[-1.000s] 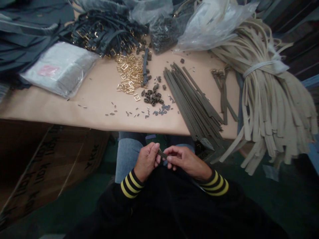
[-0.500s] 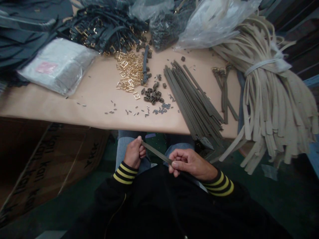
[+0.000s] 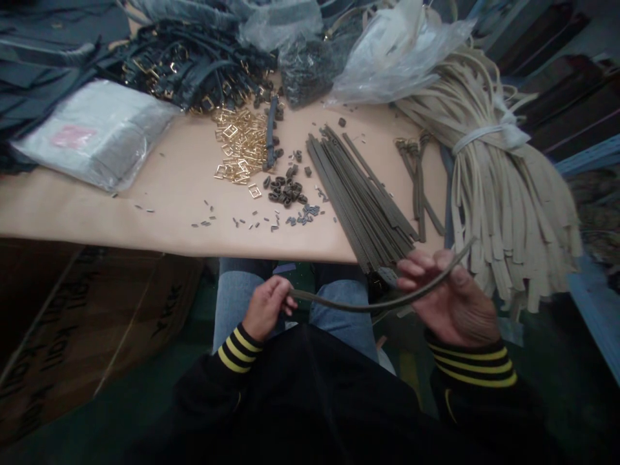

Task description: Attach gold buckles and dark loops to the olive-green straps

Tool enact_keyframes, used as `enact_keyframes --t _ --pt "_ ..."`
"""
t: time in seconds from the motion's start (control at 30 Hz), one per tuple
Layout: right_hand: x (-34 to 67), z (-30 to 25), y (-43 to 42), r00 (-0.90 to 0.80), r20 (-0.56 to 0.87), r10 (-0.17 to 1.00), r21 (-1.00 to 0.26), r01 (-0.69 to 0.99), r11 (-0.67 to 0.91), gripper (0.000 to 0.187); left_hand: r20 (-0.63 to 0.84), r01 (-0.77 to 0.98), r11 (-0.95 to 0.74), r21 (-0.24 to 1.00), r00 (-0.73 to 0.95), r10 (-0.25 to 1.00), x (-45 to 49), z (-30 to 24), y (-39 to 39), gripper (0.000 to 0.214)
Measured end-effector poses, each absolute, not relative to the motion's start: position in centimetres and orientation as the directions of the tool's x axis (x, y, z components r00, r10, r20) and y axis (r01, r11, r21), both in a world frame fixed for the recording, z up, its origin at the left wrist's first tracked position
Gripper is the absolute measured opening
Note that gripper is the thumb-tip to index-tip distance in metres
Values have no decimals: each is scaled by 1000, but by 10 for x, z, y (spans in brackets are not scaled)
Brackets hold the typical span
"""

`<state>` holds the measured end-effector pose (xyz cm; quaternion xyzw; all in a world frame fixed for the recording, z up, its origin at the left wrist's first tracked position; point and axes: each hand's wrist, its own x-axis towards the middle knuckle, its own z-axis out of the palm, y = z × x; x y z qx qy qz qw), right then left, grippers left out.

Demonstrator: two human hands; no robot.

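An olive-grey strap (image 3: 368,302) sags in a curve between my two hands, below the table's front edge. My left hand (image 3: 265,309) is closed on its left end, above my knee. My right hand (image 3: 450,298) pinches the strap near its right end, whose tip sticks out past my fingers. A stack of the same olive straps (image 3: 358,200) lies on the table just above my right hand. Small dark loops (image 3: 285,190) and gold buckles (image 3: 237,150) lie further left on the table.
The tan table (image 3: 145,194) also holds a tied bundle of beige straps (image 3: 504,187) hanging over the right edge, a flat plastic packet (image 3: 92,142), black buckled straps (image 3: 194,61) and plastic bags (image 3: 392,51) at the back. A cardboard box (image 3: 82,323) stands under the table at left.
My hands have moved apart. The right hand has slid along the strap, up and to the right, to its far end. The left hand has stayed on its end, a little lower.
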<state>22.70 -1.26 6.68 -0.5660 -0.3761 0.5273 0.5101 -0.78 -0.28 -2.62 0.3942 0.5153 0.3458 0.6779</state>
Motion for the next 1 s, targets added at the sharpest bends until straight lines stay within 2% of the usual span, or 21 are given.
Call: enact_keyframes --t 0.07,0.13,0.23,0.3,0.37,0.47,0.57,0.7,0.8,0.93,1.0 --pt "225 78 -7 228 -209 951 -977 -78 -197 32 -338 171 294 941 376 863 -3 -23 -7 18" --pt "223 86 -3 202 -193 960 -981 -9 -195 26 -290 264 191 946 414 863 3 -15 -10 15" --pt "210 82 -3 -55 -263 963 -952 176 -250 18 -341 159 302 940 398 851 11 0 -11 24" --pt "194 69 -5 -276 -399 874 -902 289 -321 16 -379 37 399 916 397 835 14 9 -11 27" --pt "178 53 -8 -391 -473 789 -876 309 -372 15 -412 -10 448 894 372 832 15 14 -11 26" --pt "164 33 -11 -443 -493 749 -870 258 -420 13 -470 -36 505 863 313 825 13 13 -11 27" --pt "165 25 -12 -481 -502 719 -861 198 -469 16 -516 -164 580 798 311 798 12 7 -12 28" --pt "167 22 -12 -534 -465 706 -859 81 -505 22 -569 -333 701 631 416 709 16 2 -12 32" --pt "162 16 -14 -534 -418 735 -859 -31 -510 24 -562 -370 750 549 501 658 19 0 -14 35" --pt "158 8 -17 -528 -378 760 -846 -136 -515 26 -562 -351 759 548 518 645 20 -4 -14 36" --pt "158 7 -18 -528 -381 759 -842 -141 -520 25 -572 -282 723 631 460 679 19 -5 -13 32"
